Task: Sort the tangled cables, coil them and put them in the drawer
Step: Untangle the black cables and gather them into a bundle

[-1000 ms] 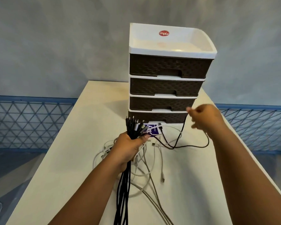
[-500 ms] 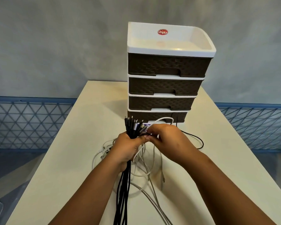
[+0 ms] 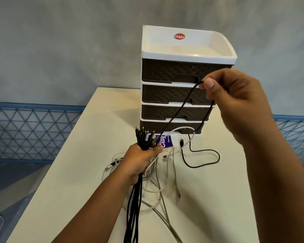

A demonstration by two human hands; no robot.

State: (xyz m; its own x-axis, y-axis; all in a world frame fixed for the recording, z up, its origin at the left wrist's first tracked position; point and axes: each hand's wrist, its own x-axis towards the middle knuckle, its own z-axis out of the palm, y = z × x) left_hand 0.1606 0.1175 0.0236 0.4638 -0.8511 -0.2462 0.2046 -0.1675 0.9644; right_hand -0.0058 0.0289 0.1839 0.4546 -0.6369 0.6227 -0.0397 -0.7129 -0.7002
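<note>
A raised right hand (image 3: 235,104) pinches a black cable (image 3: 180,109) (looping down) before the drawer unit (image 3: 167,95); the left hand (image 3: 140,160) grips a black cable bundle (image 3: 135,199).

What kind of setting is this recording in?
Hard to say; probably a staged tabletop setup indoors or on a terrace. A cream table holds a Uniplus drawer unit and loose cables, against a bare grey wall with a blue lattice railing behind.

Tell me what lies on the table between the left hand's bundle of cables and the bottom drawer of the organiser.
In the head view, a purple-and-white card lies there, with a white cable arching over it and a black cable rising across it.
</note>
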